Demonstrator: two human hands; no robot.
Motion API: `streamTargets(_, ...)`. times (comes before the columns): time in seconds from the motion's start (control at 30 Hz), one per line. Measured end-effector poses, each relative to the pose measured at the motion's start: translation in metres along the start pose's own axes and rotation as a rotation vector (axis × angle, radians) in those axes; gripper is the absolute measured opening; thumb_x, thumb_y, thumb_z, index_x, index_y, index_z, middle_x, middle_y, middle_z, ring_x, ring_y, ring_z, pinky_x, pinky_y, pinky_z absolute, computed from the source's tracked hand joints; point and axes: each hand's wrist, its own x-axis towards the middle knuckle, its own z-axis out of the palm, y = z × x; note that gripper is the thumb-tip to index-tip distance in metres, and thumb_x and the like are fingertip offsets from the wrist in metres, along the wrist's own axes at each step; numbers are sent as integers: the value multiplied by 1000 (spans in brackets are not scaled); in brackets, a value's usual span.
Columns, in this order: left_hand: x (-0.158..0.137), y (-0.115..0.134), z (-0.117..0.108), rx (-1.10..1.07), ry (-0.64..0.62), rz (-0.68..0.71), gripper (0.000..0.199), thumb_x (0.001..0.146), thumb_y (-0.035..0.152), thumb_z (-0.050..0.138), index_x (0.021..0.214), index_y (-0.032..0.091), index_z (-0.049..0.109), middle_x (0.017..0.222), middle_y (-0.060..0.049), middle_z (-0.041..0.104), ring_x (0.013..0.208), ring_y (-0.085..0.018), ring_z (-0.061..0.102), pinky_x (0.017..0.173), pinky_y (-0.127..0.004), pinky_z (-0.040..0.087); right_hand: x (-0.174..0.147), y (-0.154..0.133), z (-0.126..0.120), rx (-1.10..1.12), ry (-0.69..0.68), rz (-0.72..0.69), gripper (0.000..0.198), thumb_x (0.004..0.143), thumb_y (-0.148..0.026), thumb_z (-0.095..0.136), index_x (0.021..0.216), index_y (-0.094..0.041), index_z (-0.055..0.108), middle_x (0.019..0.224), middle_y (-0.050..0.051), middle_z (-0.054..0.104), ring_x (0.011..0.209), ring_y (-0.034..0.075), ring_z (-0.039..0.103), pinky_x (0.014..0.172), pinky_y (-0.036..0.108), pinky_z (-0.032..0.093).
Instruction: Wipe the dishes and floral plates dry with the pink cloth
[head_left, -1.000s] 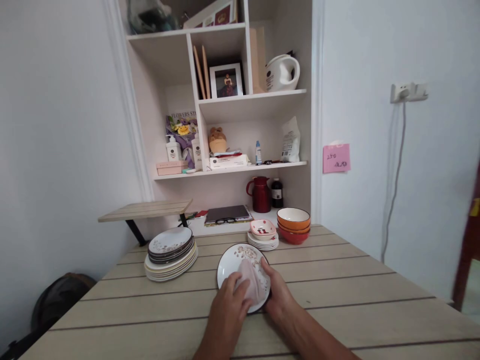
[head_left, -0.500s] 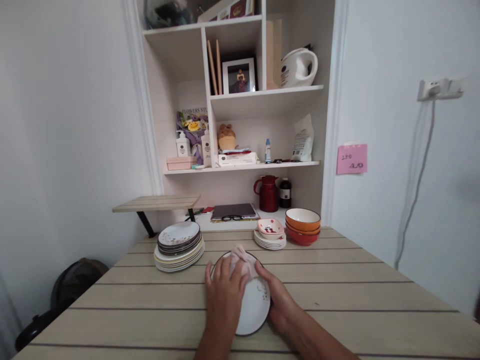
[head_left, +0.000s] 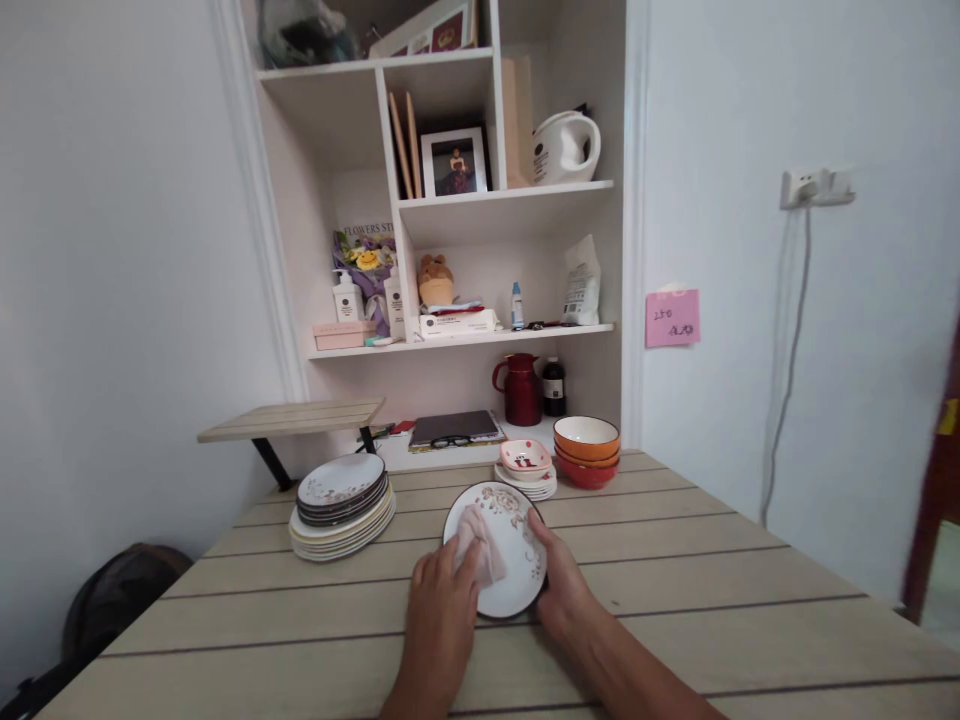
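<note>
A white plate (head_left: pixel 504 597) with a dark rim and brown flower pattern is tilted up towards me above the table. My right hand (head_left: pixel 562 590) grips its right edge, thumb on the face and the other fingers hidden behind. A pale pink cloth (head_left: pixel 480 548) lies bunched against the left part of the plate's face. My left hand (head_left: pixel 444 607) holds that cloth with its fingers, pressing it on the plate near the left rim.
A stack of plates (head_left: pixel 341 505) stands on the table at the left. Small dishes (head_left: pixel 526 465) and stacked orange and red bowls (head_left: pixel 587 455) are at the back right. Behind stand a red jug (head_left: pixel 521 390), a dark bottle (head_left: pixel 553 387) and a low wooden stand (head_left: pixel 292 418).
My left hand and the cloth have slid from the plate's upper part down to its left side, uncovering the flower pattern. The plate sits slightly farther up in view, and the view has turned right.
</note>
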Motion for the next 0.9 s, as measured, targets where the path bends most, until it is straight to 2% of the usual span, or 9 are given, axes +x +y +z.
streamTargets(0.13, 1, -4, -5, -43, 20, 11, 49, 85, 11, 57, 127, 37, 58, 129, -1, 61, 108, -21, 57, 98, -41, 44, -2, -1, 2, 8, -58, 19, 56, 80, -47, 63, 124, -12, 61, 101, 14, 76, 98, 30, 70, 93, 44, 49)
streamTargets(0.3, 3, -3, -8, -14, 53, 33, 49, 86, 14, 56, 125, 43, 58, 133, 3, 59, 112, -22, 55, 102, -47, 40, -1, -4, 2, 42, -54, 34, 59, 81, -46, 61, 127, -9, 58, 101, 15, 76, 100, 30, 69, 95, 46, 48)
streamTargets(0.5, 5, 4, -8, 52, 121, -8, 46, 87, 12, 55, 122, 42, 61, 134, 0, 58, 119, -25, 52, 105, -52, 37, -2, -5, 3, 68, -55, -31, 54, 81, -42, 62, 125, -10, 60, 101, 15, 76, 100, 30, 69, 95, 46, 48)
streamTargets(0.63, 4, 5, -5, 18, 143, 108, 42, 87, 14, 57, 121, 37, 62, 128, -2, 62, 114, -23, 56, 102, -46, 44, -5, -8, 4, 59, -71, -26, 46, 81, -43, 62, 114, -10, 65, 97, 15, 77, 101, 31, 69, 95, 46, 48)
streamTargets(0.73, 1, 5, -2, -53, 144, 221, 38, 88, 15, 57, 121, 32, 63, 123, -3, 65, 105, -20, 62, 91, -36, 53, -5, -7, 3, 22, -51, 21, 42, 80, -46, 63, 102, -11, 69, 89, 14, 78, 95, 31, 70, 90, 46, 50)
streamTargets(0.8, 0, 7, 0, -108, 142, 288, 37, 89, 15, 56, 121, 32, 62, 123, -2, 65, 104, -19, 63, 88, -33, 54, -5, -3, 3, -11, -31, 67, 40, 78, -48, 65, 92, -12, 70, 81, 13, 77, 86, 29, 72, 84, 43, 53)
streamTargets(0.9, 0, 9, 0, -150, 169, 323, 35, 91, 16, 55, 120, 33, 63, 127, 1, 64, 109, -18, 61, 93, -33, 51, -6, 6, 5, -48, -43, 110, 37, 78, -46, 66, 88, -11, 70, 77, 12, 77, 77, 25, 72, 77, 35, 55)
